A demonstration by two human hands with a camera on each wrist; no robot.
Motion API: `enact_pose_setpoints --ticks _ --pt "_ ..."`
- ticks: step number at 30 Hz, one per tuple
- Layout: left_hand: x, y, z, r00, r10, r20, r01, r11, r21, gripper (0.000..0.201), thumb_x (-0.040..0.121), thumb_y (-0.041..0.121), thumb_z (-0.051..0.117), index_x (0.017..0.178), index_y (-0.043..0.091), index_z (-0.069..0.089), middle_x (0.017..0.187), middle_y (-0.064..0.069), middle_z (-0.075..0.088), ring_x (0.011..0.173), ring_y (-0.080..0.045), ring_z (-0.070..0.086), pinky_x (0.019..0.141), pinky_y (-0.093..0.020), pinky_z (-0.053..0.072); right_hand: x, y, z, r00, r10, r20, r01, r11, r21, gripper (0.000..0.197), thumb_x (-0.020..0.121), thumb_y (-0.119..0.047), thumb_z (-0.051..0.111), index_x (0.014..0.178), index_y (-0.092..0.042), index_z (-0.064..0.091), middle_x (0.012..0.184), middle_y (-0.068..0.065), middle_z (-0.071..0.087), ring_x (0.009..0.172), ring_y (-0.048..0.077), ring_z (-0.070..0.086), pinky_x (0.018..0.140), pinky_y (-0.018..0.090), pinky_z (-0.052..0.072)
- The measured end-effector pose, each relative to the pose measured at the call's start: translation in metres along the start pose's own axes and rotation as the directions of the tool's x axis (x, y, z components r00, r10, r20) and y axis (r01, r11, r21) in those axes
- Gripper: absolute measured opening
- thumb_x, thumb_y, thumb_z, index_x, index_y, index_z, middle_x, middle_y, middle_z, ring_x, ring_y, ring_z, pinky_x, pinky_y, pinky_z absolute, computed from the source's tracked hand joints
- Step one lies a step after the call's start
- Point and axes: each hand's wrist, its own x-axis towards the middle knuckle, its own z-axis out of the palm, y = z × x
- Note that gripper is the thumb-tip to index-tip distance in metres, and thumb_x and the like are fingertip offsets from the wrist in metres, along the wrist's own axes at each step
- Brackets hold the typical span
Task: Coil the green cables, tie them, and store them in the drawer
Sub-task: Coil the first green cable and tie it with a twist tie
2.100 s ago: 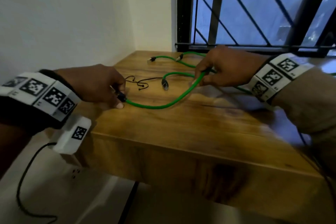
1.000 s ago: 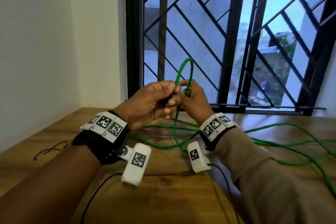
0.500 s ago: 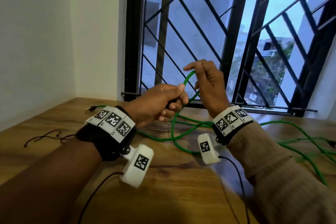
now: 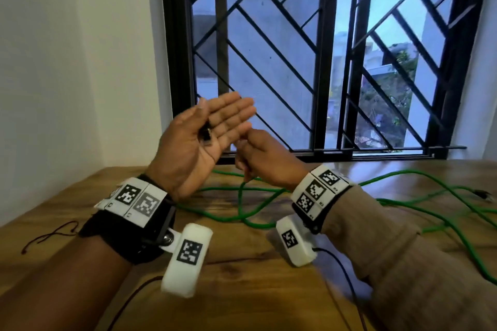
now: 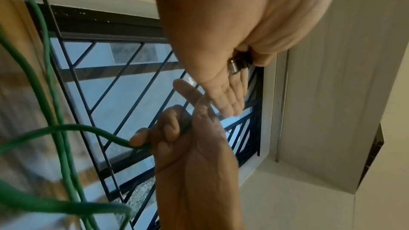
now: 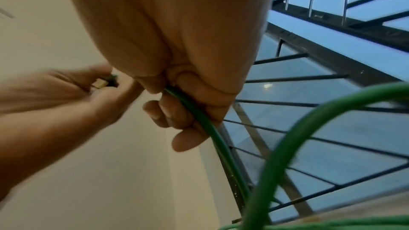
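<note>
On the desk (image 4: 242,290) most of the green cable (image 4: 403,197) lies loose, not coiled. Above it the right hand (image 4: 265,162) is clenched around one strand. A moment ago the left hand (image 4: 199,140) pinched the cable; now it is flat and released, with the plug (image 4: 205,135) on its palm. Probably the wrapping around this hand begins.

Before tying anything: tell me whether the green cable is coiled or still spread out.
Spread out: the green cable sprawls in loose strands over the table; no coil shows.
</note>
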Motion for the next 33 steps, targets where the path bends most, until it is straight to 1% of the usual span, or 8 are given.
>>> enact_pose_setpoints --ticks 4,10,12,15,19,22,25,33 --pt "0.003 0.004 -0.012 0.982 0.107 -0.154 -0.115 0.992 -0.048 0.051 0.111 0.028 0.032 0.150 -0.004 0.038 0.148 -0.020 0.054 0.136 -0.027 0.056 0.113 -0.040 0.046 0.000 -0.012 0.017 0.998 -0.028 0.057 0.032 0.997 -0.073 0.020 0.112 -0.021 0.043 0.102 -0.018 0.060 0.066 -0.003 0.060 0.058 0.008 0.059 0.074 0.046 0.059" --pt "0.003 -0.005 -0.008 0.921 0.304 -0.244 -0.195 0.901 0.387 0.053 0.105 0.033 0.051 0.153 0.012 0.041 0.154 -0.002 0.050 0.141 -0.010 0.049 0.119 -0.032 0.038 -0.003 -0.017 0.014 0.998 -0.029 0.056 0.038 0.985 -0.166 0.019 0.109 -0.021 0.049 0.109 -0.015 0.067 0.071 -0.004 0.064 0.066 0.008 0.063 0.074 0.038 0.057" --pt "0.003 -0.008 -0.012 0.896 0.409 -0.173 -0.225 0.754 0.617 0.050 0.105 0.034 0.052 0.152 0.017 0.044 0.149 0.008 0.054 0.134 -0.001 0.052 0.118 -0.030 0.039 -0.002 -0.015 0.014 0.998 -0.066 -0.003 0.064 0.978 -0.197 0.018 0.108 -0.019 0.052 0.105 -0.015 0.069 0.068 -0.008 0.062 0.061 0.003 0.060 0.070 0.034 0.056" --pt "0.001 -0.008 -0.013 0.891 0.451 -0.049 -0.191 0.471 0.861 0.042 0.109 0.024 0.046 0.151 0.022 0.045 0.115 0.026 0.058 0.091 0.009 0.054 0.090 -0.004 0.042 -0.001 -0.012 0.014 0.984 -0.125 -0.123 0.089 0.961 -0.263 0.017 0.105 -0.016 0.057 0.101 -0.014 0.073 0.066 -0.017 0.061 0.061 -0.002 0.057 0.063 0.019 0.043" --pt "-0.001 -0.004 -0.019 0.914 0.402 0.061 -0.145 0.182 0.973 0.036 0.109 0.022 0.045 0.142 0.013 0.057 0.125 0.014 0.059 0.107 0.008 0.055 0.094 -0.001 0.038 0.001 -0.013 0.013 0.930 -0.277 -0.243 0.178 0.915 -0.362 0.019 0.103 -0.019 0.060 0.099 -0.010 0.076 0.080 -0.001 0.072 0.066 0.008 0.058 0.067 0.029 0.048" --pt "0.000 -0.004 -0.024 0.924 0.355 0.145 -0.174 0.053 0.983 0.027 0.109 0.022 0.044 0.101 0.008 0.066 0.119 0.008 0.065 0.103 -0.001 0.060 0.088 -0.006 0.041 0.003 -0.013 0.015 0.884 -0.379 -0.274 0.233 0.864 -0.446 0.022 0.099 -0.020 0.055 0.094 -0.009 0.074 0.079 0.003 0.069 0.069 0.018 0.060 0.067 0.044 0.052" --pt "-0.002 -0.006 -0.025 0.955 0.266 0.131 -0.144 0.029 0.989 0.036 0.111 0.024 0.039 0.081 0.010 0.055 0.074 0.008 0.056 0.065 -0.006 0.053 0.061 -0.014 0.035 0.002 -0.011 0.012 0.867 -0.409 -0.284 0.227 0.832 -0.506 0.018 0.095 -0.022 0.057 0.097 -0.016 0.073 0.082 0.000 0.066 0.072 0.019 0.060 0.065 0.046 0.053" --pt "-0.002 -0.001 -0.023 0.994 0.071 0.080 -0.095 0.253 0.963 0.051 0.112 0.037 0.031 0.078 0.009 0.058 0.067 -0.001 0.055 0.058 -0.006 0.050 0.062 -0.025 0.041 0.001 -0.013 0.000 0.841 -0.467 -0.273 0.252 0.786 -0.565 0.006 0.090 -0.026 0.074 0.092 -0.021 0.078 0.079 -0.004 0.061 0.068 0.013 0.056 0.061 0.045 0.053"
